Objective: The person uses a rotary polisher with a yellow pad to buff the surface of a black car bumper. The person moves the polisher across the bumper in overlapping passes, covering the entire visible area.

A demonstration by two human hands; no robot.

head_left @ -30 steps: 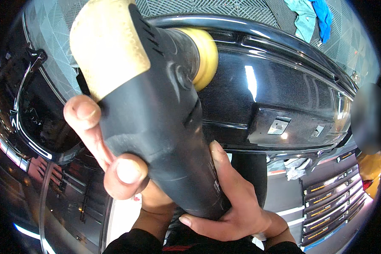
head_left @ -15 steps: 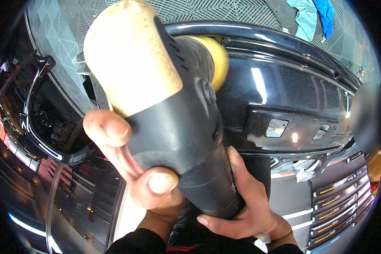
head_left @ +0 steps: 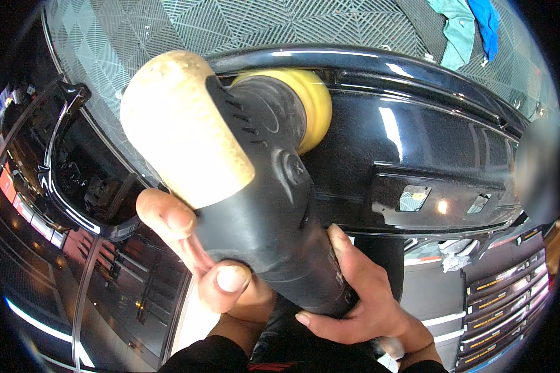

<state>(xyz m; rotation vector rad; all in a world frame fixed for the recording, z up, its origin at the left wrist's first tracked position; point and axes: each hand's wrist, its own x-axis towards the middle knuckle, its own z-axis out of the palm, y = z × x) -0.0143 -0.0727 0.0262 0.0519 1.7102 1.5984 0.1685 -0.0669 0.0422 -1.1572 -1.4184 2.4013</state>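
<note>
A black polisher (head_left: 264, 211) with a cream-coloured head cover stretches forward from my hands. My left hand (head_left: 208, 255) is closed on the left side of its body, thumb on top. The fingers of my right hand (head_left: 370, 298) wrap round the nearer, narrower end of the handle. At the far end, a round yellow foam pad (head_left: 317, 112) appears to rest against the left part of a glossy black car bumper (head_left: 354, 133). The polisher hides part of the pad and the bumper's left end.
The bumper's recessed plate (head_left: 442, 193) has two square openings. Grey floor tiles (head_left: 186, 25) lie beyond, with teal (head_left: 457, 37) and blue (head_left: 484, 28) cloths at far right. A black car body (head_left: 124, 292) is at left. Several long dark boxes (head_left: 504, 298) are stacked at right.
The polisher's head has dropped lower in the view, away from the top edge, and more of the yellow pad shows. The bumper appears slightly lower too. Both hands keep their hold.
</note>
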